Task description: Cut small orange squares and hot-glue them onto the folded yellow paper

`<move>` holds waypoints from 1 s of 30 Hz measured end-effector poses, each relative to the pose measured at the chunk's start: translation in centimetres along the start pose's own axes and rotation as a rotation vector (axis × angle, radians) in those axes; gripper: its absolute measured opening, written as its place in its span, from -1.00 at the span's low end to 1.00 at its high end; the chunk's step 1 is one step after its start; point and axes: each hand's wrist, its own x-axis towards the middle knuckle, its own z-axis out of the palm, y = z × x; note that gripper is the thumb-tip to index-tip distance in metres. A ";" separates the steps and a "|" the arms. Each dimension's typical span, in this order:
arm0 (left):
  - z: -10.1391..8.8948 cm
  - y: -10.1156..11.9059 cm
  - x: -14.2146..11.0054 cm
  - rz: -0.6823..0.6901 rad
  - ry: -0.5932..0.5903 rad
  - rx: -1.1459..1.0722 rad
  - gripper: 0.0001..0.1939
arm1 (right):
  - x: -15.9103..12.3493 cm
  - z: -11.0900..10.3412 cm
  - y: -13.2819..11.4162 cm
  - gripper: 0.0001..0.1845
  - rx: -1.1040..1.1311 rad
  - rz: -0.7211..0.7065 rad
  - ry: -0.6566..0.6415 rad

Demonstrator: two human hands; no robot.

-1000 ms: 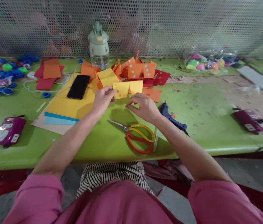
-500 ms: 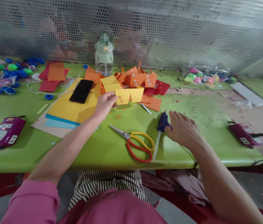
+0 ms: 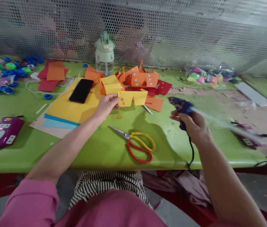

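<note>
Pinched at its left end by my left hand [image 3: 107,105] is a yellow paper cutout [image 3: 140,97], notched in the middle with small orange squares on it. My right hand [image 3: 195,124] grips a dark blue glue gun [image 3: 182,105] lifted above the table, nozzle toward the left. A long pale glue stick [image 3: 225,124], blurred by motion, sticks out of its back, and its black cord [image 3: 191,151] hangs to the table edge. Between my arms lie scissors [image 3: 139,143] with one yellow and one red handle. Behind the cutout is a heap of orange paper pieces [image 3: 139,78].
A black phone [image 3: 81,90] rests on yellow paper sheets [image 3: 64,108] at the left. A water bottle [image 3: 104,55] stands at the back before the perforated metal screen [image 3: 159,31]. Purple power boxes [image 3: 4,132] sit at either side. Bagged colourful pieces [image 3: 209,76] lie back right.
My right hand has closed on the glue gun and raised it off the table, turning it so the glue stick points right. My left hand still holds the yellow cutout.
</note>
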 end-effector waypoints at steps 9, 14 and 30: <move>0.3 0.3 -0.4 -0.025 -0.033 0.028 -0.90 | -0.6 7.0 -6.4 -0.35 0.062 -0.222 -0.285; 0.6 0.4 -0.5 -0.027 -0.041 0.057 -0.88 | -0.1 7.7 -7.2 -0.42 -0.074 -0.330 -0.281; 0.7 0.2 -0.7 -0.015 -0.066 0.058 -0.85 | -0.4 8.2 -7.0 -0.48 -0.204 -0.372 -0.240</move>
